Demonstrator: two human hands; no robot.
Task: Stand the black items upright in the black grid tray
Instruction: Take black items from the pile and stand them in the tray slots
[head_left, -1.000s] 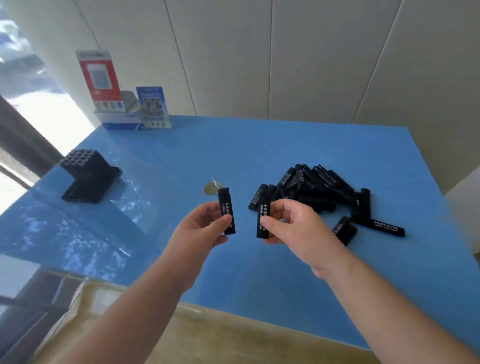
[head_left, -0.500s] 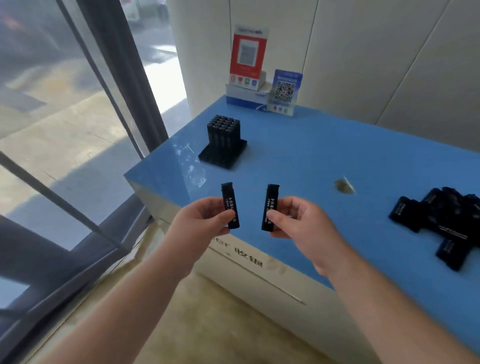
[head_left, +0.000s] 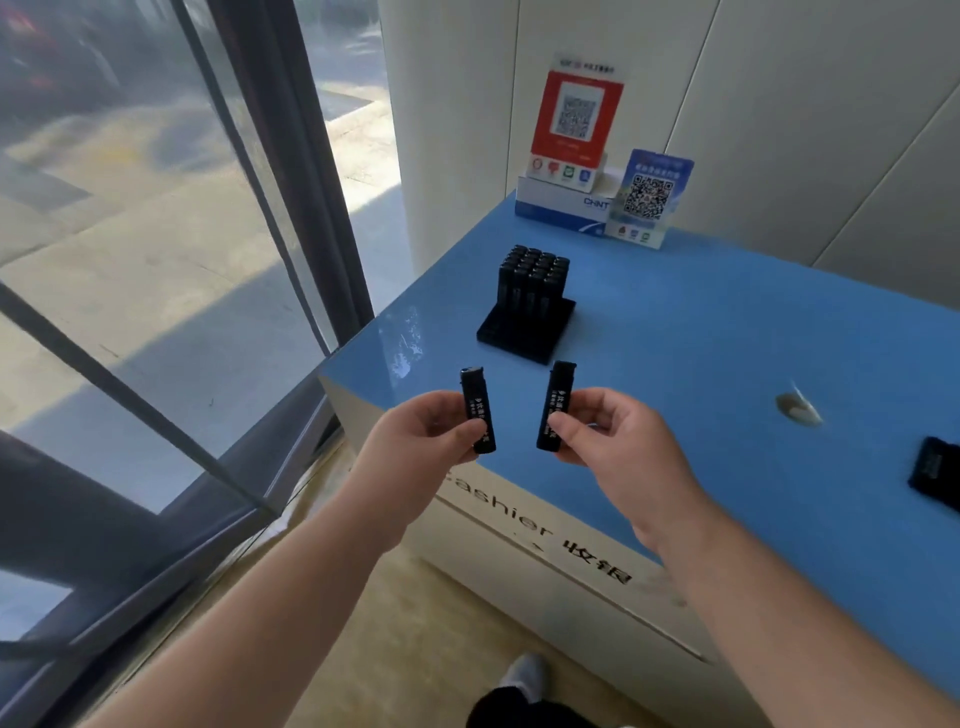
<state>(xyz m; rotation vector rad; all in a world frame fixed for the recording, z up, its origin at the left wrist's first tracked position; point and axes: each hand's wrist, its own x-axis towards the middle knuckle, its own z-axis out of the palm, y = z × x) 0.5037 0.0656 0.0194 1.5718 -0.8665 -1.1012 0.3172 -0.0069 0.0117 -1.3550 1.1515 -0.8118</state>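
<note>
Black on black is my main worry: the grid tray (head_left: 524, 332) sits near the worktop's (head_left: 727, 332) left corner, its back rows already packed with upright pieces, and the free slots along the near edge are hard for me to make out from this view. I judge a piece could catch on a slot rim or nudge a standing neighbour if it goes in tilted, and both pieces are slightly tilted now. My left hand (head_left: 415, 441) pinches one black item (head_left: 477, 410) low on its body between thumb and fingers, top end up; my right hand (head_left: 613, 441) pinches the second item (head_left: 556, 408) the same way, leaning a little to the right. Both grips sit near the bottom end, so fingers may foul the tray before the piece seats. Both hands hang in front of the worktop's near edge, short of the tray, forearms reaching forward. Another loose black piece (head_left: 935, 475) lies at the right margin, well apart from the tray.
</note>
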